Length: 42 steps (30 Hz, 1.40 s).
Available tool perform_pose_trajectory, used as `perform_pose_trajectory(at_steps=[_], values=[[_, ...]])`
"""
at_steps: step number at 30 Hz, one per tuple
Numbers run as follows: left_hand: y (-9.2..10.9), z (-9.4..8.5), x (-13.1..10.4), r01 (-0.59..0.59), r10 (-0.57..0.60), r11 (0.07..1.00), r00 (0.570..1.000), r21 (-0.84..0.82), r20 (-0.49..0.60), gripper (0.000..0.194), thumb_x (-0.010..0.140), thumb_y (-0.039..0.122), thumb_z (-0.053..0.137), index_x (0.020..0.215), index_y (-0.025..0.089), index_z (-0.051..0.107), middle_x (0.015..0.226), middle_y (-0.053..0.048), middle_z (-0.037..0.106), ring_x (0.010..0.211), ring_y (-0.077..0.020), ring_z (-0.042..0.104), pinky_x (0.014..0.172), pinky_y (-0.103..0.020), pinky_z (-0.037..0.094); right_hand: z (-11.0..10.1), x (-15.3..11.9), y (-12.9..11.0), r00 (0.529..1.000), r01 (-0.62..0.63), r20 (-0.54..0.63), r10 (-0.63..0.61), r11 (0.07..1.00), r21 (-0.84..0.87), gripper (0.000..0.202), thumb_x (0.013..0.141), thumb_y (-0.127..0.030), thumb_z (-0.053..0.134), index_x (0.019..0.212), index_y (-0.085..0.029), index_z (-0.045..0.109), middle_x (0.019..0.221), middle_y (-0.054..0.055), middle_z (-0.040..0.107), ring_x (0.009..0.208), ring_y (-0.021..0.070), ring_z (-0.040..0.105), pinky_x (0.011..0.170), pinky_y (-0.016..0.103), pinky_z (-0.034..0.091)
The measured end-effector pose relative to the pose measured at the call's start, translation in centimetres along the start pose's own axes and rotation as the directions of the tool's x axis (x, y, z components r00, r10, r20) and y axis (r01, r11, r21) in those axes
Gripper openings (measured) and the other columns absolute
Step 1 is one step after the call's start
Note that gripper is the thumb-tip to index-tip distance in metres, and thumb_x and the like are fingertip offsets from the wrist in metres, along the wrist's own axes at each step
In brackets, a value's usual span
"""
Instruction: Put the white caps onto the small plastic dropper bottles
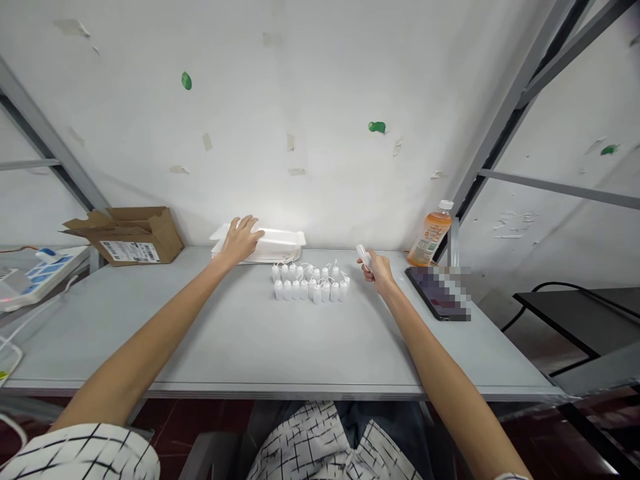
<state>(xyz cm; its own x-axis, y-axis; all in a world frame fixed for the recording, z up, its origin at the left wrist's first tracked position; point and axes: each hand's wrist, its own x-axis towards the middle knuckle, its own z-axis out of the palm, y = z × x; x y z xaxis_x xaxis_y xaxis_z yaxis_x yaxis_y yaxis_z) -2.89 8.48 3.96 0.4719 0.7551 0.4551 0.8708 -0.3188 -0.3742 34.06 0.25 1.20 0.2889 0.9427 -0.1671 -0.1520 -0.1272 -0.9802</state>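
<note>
Right grip (376, 268) grasps a white cylinder (363, 253), seemingly held clear of the cylinder rows (317, 295); left grip (239, 241), unclenched, overlies trays (283, 239) behind-left of them.

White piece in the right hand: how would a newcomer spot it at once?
On the grey table, find the small white cylinders standing in rows. Just to their right, the person's right hand grips the white piece. It alone is hand-held and tilted, whereas the neighbouring cylinders stand on the table.
</note>
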Motion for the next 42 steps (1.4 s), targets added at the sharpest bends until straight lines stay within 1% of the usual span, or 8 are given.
perform_pose_trajectory(at_steps=[8,16,21,24,28,32,37,42], values=[[0.0,3.1,-0.6,0.174,-0.178,0.984,0.964,0.036,0.195,0.045,0.081,0.009,0.047,0.121,0.017,0.065,0.121,-0.022,0.061,0.117,-0.0388,0.052,0.097,-0.057,0.034,-0.2,0.1,0.1,1.000,0.026,-0.017,-0.026,0.999,-0.033,0.022,0.083,-0.023,0.049,0.062,-0.016,0.055,0.039,-0.006,0.035,0.034,0.0053,0.022,0.036,0.020,0.016],[0.3,1.3,-0.9,0.193,-0.178,0.981,0.925,-0.011,0.334,0.078,0.079,0.008,0.049,0.153,0.028,0.037,0.140,-0.018,0.056,0.134,-0.0380,0.043,0.107,-0.074,0.017,0.0,-0.2,-0.4,0.999,0.040,-0.029,-0.041,0.999,-0.032,0.029,0.087,-0.029,0.054,0.062,-0.015,0.056,0.040,-0.006,0.034,0.034,0.0046,0.022,0.035,0.020,0.015],[3.4,-3.5,-1.9,0.153,-0.153,0.965,0.988,-0.215,0.018,0.072,0.081,0.003,0.042,0.149,0.025,0.044,0.139,-0.016,0.057,0.133,-0.0329,0.046,0.111,-0.070,0.019,0.1,-1.0,-1.4,0.996,0.089,0.019,-0.088,0.996,-0.002,0.037,0.081,-0.038,0.068,0.057,-0.018,0.049,0.043,-0.007,0.034,0.038,0.0039,0.022,0.036,0.020,0.014],[6.7,-6.6,-2.0,0.044,-0.140,0.916,0.967,-0.399,-0.215,0.046,0.092,0.016,0.043,0.134,0.022,0.060,0.122,-0.012,0.067,0.118,-0.0286,0.058,0.105,-0.052,0.037,0.3,-2.1,-2.2,0.983,0.168,0.082,-0.165,0.985,-0.030,0.044,0.073,-0.041,0.077,0.054,-0.019,0.044,0.046,-0.007,0.034,0.040,0.0035,0.023,0.038,0.021,0.012],[11.4,-9.3,-2.2,-0.162,-0.079,0.775,0.934,-0.611,-0.348,0.031,0.100,0.032,0.046,0.120,0.019,0.066,0.101,-0.008,0.073,0.100,-0.0235,0.064,0.089,-0.039,0.046,1.2,-4.3,-3.0,0.950,0.281,0.173,-0.261,0.954,-0.104,0.043,0.066,-0.046,0.081,0.054,-0.018,0.051,0.051,-0.006,0.035,0.045,0.0046,0.025,0.040,0.022,0.014],[14.8,-9.7,-3.2,-0.274,0.001,0.685,0.927,-0.675,-0.375,0.034,0.100,0.045,0.050,0.117,0.021,0.066,0.096,-0.007,0.073,0.088,-0.0209,0.064,0.077,-0.035,0.047,2.4,-6.2,-2.9,0.917,0.321,0.298,-0.264,0.933,-0.163,0.039,0.062,-0.048,0.083,0.060,-0.018,0.059,0.052,-0.005,0.041,0.048,0.0064,0.032,0.042,0.022,0.020],[16.5,-8.6,-4.4,-0.337,0.106,0.747,0.912,-0.573,-0.397,0.036,0.103,0.040,0.045,0.086,0.017,0.066,0.076,-0.007,0.068,0.075,-0.0209,0.060,0.067,-0.035,0.041,3.3,-7.2,-2.2,0.874,0.350,0.409,-0.262,0.924,-0.155,0.042,0.059,-0.050,0.086,0.059,-0.017,0.061,0.050,-0.005,0.043,0.047,0.0057,0.032,0.041,0.021,0.021],[16.0,-7.6,-4.6,-0.380,0.121,0.689,0.900,-0.616,-0.420,0.025,0.102,0.032,0.048,0.108,0.016,0.066,0.087,-0.007,0.072,0.082,-0.0207,0.062,0.073,-0.034,0.043,3.1,-6.7,-2.1,0.878,0.307,0.409,-0.248,0.948,-0.084,0.040,0.061,-0.050,0.086,0.063,-0.016,0.065,0.050,-0.006,0.042,0.045,0.0044,0.027,0.040,0.022,0.015]])
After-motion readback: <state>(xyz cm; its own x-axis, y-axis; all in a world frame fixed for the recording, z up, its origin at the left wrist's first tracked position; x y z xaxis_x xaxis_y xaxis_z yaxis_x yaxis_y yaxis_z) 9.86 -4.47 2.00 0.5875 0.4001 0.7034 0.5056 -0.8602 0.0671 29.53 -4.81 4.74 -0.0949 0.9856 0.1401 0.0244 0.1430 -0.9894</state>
